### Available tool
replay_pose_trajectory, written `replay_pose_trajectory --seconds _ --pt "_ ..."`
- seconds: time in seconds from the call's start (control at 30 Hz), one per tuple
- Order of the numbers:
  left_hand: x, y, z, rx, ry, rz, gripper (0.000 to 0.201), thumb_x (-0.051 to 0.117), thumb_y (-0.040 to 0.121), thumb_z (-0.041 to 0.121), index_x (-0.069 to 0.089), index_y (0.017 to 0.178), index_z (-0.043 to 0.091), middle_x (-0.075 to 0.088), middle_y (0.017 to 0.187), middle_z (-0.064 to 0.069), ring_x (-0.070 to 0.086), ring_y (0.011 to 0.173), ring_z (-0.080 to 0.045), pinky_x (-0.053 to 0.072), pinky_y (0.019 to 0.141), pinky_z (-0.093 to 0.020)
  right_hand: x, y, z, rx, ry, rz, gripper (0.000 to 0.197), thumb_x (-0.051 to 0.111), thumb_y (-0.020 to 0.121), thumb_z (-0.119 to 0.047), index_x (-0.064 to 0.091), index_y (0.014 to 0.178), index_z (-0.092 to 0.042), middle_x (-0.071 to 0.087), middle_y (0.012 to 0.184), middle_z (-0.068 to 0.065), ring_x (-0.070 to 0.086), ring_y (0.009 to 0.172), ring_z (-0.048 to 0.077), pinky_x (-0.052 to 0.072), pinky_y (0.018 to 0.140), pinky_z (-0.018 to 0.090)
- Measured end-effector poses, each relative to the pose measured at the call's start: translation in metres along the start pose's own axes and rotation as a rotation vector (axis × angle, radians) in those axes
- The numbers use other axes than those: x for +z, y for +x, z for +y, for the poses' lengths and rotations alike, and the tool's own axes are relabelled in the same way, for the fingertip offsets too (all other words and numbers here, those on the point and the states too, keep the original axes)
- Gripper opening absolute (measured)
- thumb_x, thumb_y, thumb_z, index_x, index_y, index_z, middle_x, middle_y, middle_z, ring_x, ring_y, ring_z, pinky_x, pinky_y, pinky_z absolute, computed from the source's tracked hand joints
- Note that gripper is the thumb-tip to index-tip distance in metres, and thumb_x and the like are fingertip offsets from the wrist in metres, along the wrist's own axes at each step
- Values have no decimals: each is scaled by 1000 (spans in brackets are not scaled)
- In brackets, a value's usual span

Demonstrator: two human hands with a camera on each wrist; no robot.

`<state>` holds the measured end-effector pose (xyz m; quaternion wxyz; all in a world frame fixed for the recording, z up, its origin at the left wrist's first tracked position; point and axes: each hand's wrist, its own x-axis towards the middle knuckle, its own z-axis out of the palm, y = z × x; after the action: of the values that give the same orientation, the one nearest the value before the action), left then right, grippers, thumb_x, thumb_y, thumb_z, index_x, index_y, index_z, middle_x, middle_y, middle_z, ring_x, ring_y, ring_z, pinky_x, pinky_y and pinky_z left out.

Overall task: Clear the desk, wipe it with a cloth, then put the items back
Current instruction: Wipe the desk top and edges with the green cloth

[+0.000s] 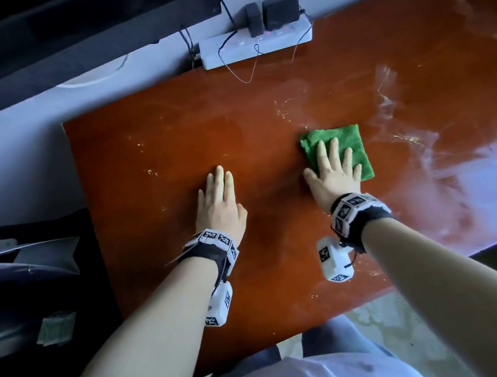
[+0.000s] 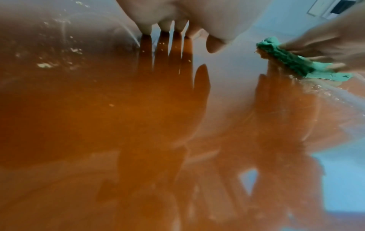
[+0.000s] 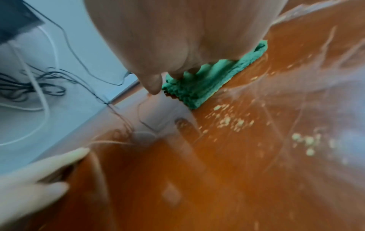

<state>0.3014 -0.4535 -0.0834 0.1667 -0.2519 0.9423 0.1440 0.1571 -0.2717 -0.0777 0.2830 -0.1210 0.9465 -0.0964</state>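
Note:
A folded green cloth (image 1: 352,143) lies on the reddish-brown desk (image 1: 166,143), a little right of the middle. My right hand (image 1: 333,170) presses flat on the cloth with straight, spread fingers. The right wrist view shows the cloth (image 3: 199,87) bunched under my palm. My left hand (image 1: 221,199) rests flat on the bare wood to the left, fingers straight and close together. In the left wrist view its fingertips (image 2: 146,29) touch the shiny top, and the cloth (image 2: 286,61) shows at the right under the other hand.
A white power strip (image 1: 255,46) with two black adapters (image 1: 273,14) and thin cables sits at the desk's far edge. Pale crumbs and wet smears (image 3: 227,121) mark the wood near the cloth. A dark monitor (image 1: 47,34) is at top left, dark clutter (image 1: 26,294) beside the desk's left edge.

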Motion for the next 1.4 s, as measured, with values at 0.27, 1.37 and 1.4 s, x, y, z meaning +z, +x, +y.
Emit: replay_pose_trajectory --seconds 0.27,1.37,1.4 --pt "19 -8 36 -125 -26 82 68 46 97 25 17 157 13 4 166 -10 7 152 -29 15 121 -47 18 -28 18 -647 -318 -194 68 29 100 -52 -6 156 -35 -19 162 -11 -18 150 19 -8 122 46" --pt "78 -155 53 -139 -83 65 58 39 102 24 22 157 25 5 166 3 9 152 -20 16 123 -44 20 -83 160 -265 -159 -3 70 36 100 -47 -3 157 -35 -14 164 -6 -11 151 26 -4 121 49" --pt "81 -161 52 -140 -90 67 58 39 102 23 22 157 24 5 166 3 9 152 -21 16 123 -44 28 -89 151 -235 -148 8 71 35 100 -48 -3 157 -33 -15 164 -5 -12 151 27 -5 121 51"
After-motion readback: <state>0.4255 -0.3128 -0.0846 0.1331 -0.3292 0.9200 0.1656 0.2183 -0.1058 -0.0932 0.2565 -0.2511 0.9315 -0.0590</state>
